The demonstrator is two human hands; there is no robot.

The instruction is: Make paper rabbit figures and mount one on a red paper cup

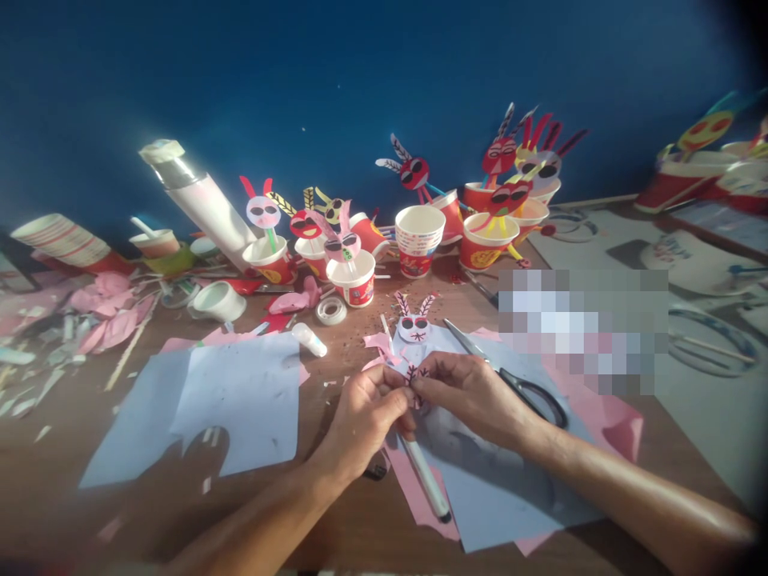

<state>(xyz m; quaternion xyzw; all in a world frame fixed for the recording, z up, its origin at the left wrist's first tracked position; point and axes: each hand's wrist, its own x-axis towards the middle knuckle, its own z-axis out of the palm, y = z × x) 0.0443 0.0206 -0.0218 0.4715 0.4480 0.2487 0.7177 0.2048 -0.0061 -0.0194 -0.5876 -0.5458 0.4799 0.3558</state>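
Both my hands meet over the paper sheets and pinch a small white paper cutout [414, 374] with dark branching lines. My left hand [375, 408] grips it from the left, and my right hand [474, 392] from the right; the fingers hide much of it. Just beyond lies a paper face [414, 326] with two feather-like ears, dark eyes and a drawn mouth. A white marker [426, 480] rests below my fingers on pink and pale blue paper [498, 496]. Beside my right hand are black-handled scissors [534, 396], partly covered by it.
Paper cups [420, 232] with paper-face figures stand along the blue wall. A leaning white flask [207, 200], a tape roll [331, 310], a glue stick [310, 340] and cut pale sheets [240, 392] are left of my hands. Pink scraps [111, 304] litter the far left.
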